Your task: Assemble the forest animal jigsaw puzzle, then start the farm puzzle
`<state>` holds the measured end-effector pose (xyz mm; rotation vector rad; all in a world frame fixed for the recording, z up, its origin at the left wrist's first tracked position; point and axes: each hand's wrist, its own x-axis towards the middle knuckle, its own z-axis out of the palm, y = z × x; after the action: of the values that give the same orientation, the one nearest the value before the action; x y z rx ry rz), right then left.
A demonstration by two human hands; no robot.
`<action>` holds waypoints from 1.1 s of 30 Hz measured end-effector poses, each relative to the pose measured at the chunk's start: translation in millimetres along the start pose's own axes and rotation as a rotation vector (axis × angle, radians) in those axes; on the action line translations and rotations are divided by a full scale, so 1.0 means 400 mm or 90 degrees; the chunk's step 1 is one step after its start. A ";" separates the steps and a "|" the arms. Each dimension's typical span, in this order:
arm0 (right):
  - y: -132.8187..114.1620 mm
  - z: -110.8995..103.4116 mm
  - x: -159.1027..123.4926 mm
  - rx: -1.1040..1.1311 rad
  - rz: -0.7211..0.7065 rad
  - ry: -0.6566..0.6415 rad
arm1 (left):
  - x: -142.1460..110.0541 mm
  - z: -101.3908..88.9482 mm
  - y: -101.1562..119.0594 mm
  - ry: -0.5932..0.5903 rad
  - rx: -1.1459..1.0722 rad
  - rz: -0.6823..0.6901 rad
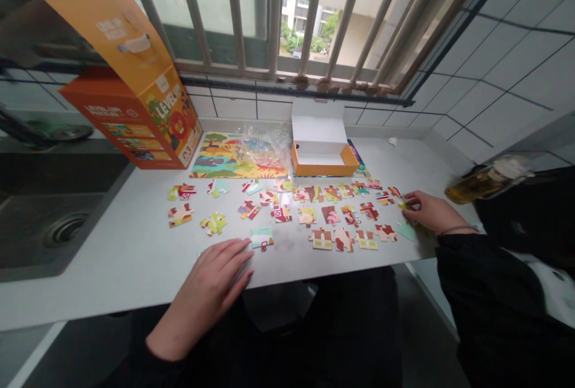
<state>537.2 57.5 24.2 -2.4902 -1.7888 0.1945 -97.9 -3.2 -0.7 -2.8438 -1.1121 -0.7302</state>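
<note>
Several jigsaw puzzle pieces lie apart on the pale countertop (135,250). My left hand (215,271) rests flat near the front edge with its fingers stretched out, holding nothing. Close to its fingertips is a light green puzzle piece with a small red picture (262,237). Over at the right end of the pieces, my right hand (433,213) has its thumb and fingers closed at a small yellowish puzzle piece (401,203), partly hidden by the fingertips. A plain mint puzzle piece (406,231) lies just below that hand. Brown-and-cream pieces (343,240) form a loose row in front.
An open orange puzzle box (166,118) stands at the back left beside the sink (40,214). Behind the pieces are a colourful picture sheet (211,157), crumpled clear plastic (265,145) and an open small box (326,167). A bottle of yellow liquid (487,181) is at the right.
</note>
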 end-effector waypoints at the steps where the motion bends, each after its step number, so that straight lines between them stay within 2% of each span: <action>1: -0.001 -0.003 0.000 0.002 -0.003 -0.007 | 0.008 0.006 0.006 -0.007 -0.004 0.003; 9: -0.018 -0.020 -0.025 0.006 -0.013 -0.037 | 0.041 0.018 0.036 -0.061 0.003 0.000; 19: 0.049 -0.039 -0.002 -0.027 0.043 -0.072 | 0.019 0.016 0.055 0.041 -0.021 -0.040; 33: 0.025 -0.044 -0.011 0.015 -0.017 -0.053 | 0.022 0.009 0.065 0.035 -0.015 -0.033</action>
<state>547.6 50.7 40.6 -2.4756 -1.8378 0.3217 -73.9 -16.3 4.0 -2.8058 -1.1822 -0.8242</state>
